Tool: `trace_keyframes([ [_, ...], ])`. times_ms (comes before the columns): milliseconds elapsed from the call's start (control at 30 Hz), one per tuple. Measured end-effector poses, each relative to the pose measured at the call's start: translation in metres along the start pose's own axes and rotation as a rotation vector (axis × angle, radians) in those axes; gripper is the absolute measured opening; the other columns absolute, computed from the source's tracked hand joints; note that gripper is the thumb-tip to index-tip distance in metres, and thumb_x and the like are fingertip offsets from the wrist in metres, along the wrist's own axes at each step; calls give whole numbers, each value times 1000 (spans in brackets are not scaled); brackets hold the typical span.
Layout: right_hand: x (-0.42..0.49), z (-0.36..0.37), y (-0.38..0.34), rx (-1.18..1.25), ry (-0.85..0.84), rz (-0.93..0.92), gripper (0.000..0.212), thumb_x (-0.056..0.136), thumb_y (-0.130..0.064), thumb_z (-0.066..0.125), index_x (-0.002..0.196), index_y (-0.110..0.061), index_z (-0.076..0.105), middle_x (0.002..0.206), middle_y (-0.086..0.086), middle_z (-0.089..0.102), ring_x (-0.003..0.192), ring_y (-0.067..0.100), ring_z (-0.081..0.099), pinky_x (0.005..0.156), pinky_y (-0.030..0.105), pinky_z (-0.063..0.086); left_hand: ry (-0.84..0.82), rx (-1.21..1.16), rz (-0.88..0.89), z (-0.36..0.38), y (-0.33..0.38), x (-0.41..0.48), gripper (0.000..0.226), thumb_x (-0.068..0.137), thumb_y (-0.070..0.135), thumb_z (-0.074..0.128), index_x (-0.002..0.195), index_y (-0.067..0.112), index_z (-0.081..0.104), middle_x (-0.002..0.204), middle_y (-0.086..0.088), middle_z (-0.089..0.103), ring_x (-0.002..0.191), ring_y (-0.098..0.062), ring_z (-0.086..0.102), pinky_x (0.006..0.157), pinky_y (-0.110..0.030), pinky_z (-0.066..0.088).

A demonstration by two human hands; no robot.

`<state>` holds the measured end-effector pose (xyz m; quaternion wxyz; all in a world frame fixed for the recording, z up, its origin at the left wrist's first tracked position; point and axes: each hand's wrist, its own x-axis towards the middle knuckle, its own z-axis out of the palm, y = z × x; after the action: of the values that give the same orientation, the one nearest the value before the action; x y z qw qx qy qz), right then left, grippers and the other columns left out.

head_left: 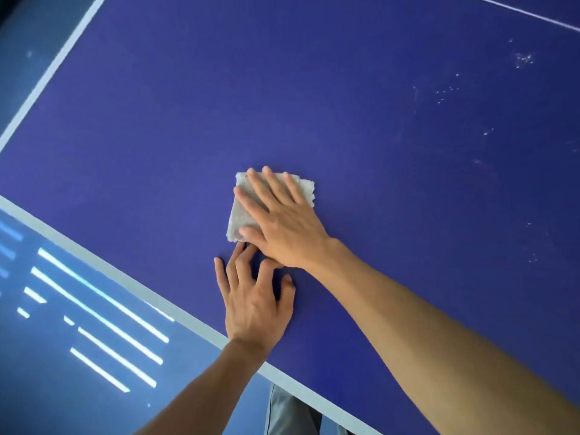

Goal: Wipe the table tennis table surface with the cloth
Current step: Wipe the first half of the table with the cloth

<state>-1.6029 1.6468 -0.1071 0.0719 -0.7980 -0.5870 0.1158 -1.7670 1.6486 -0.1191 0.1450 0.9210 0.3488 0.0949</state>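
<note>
The cloth (240, 216) – a small, pale grey, folded square – lies flat on the blue table (376, 120). The right hand (282, 227) rests palm down on it, its fingers (273, 183) straight and slightly apart, reaching almost to the cloth's far edge; the thumb lies across the cloth's near corner. Just nearer than the cloth, the left hand (251, 306) sits on the bare table, fingers (232, 265) spread and a little bent, holding nothing, with two fingertips right at the cloth's near corner. Well right of the cloth, white specks (524, 59) dot the surface. Nearer than the cloth and to its left runs the table's white edge line (125, 279) – beyond it, a blue floor (47, 387) with bright streaks.
</note>
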Motion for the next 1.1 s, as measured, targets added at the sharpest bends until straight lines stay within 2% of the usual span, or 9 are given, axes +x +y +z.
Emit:
trace_keyframes([
  [67, -20, -2, 40, -19, 49, 142, 70, 107, -54, 30, 166, -19, 17, 174, 11, 7, 160, 33, 5, 128, 55, 4, 26, -27, -7, 1, -4, -1, 26, 92, 35, 53, 111, 19, 62, 139, -8, 55, 143, -35, 43, 124, -61, 17],
  [233, -58, -32, 157, 86, 164, 1017, 76, 109, -53, 25, 165, -5, 4, 173, 18, -2, 160, 36, -4, 127, 59, -1, 56, -4, -31, 1, 5, 19, 31, 88, 37, 54, 111, 21, 66, 128, -7, 54, 125, -32, 47, 114, -60, 31],
  [300, -55, -34, 155, 111, 208, 1164, 76, 110, -51, 26, 165, -3, 4, 172, 21, -1, 160, 38, -3, 126, 61, 1, 63, -18, -25, 2, 10, 37, 31, 89, 35, 53, 112, 20, 68, 125, -7, 55, 118, -32, 48, 111, -60, 33],
  [500, -82, -9, 96, -38, 57, 507, 73, 109, -57, 19, 166, -12, 13, 174, 14, 5, 160, 34, 4, 129, 55, 5, 29, -51, 64, 14, 37, 126, 37, 92, 34, 49, 123, 20, 64, 138, -9, 50, 136, -36, 43, 123, -61, 17],
  [567, -105, -12, 117, -17, 53, 581, 75, 107, -61, 15, 167, -15, 13, 174, 13, 4, 161, 34, 3, 129, 54, 5, -58, -37, 100, 23, 54, 165, 42, 95, 39, 44, 132, 25, 58, 147, -11, 45, 148, -37, 30, 124, -63, 8],
  [733, -113, -41, 210, 97, 167, 1228, 78, 105, -59, 16, 166, -12, 2, 172, 20, -6, 160, 37, -6, 128, 57, -4, -230, 106, 241, 52, 99, 243, 51, 101, 46, 36, 151, 34, 40, 165, -12, 26, 157, -37, 10, 121, -71, 1],
  [833, -70, -56, 255, 189, 242, 1459, 77, 108, -56, 22, 165, -11, -3, 172, 20, -10, 159, 36, -10, 127, 58, -7, -237, 175, 229, 62, 104, 249, 53, 100, 51, 29, 151, 37, 33, 165, -12, 24, 157, -36, 10, 121, -71, 4],
  [933, -19, -60, 262, 175, 226, 1387, 76, 108, -55, 23, 166, -12, -2, 172, 20, -10, 159, 37, -10, 126, 57, -8, -218, 162, 232, 60, 103, 248, 54, 98, 52, 32, 148, 35, 38, 162, -13, 29, 156, -37, 15, 121, -71, 6],
  [1100, -16, -48, 219, 39, 148, 864, 73, 108, -55, 21, 167, -14, 6, 173, 17, -1, 160, 35, -1, 129, 55, -2, -248, 164, 219, 56, 109, 250, 56, 96, 53, 33, 149, 35, 39, 162, -12, 29, 156, -37, 14, 121, -70, 6],
])
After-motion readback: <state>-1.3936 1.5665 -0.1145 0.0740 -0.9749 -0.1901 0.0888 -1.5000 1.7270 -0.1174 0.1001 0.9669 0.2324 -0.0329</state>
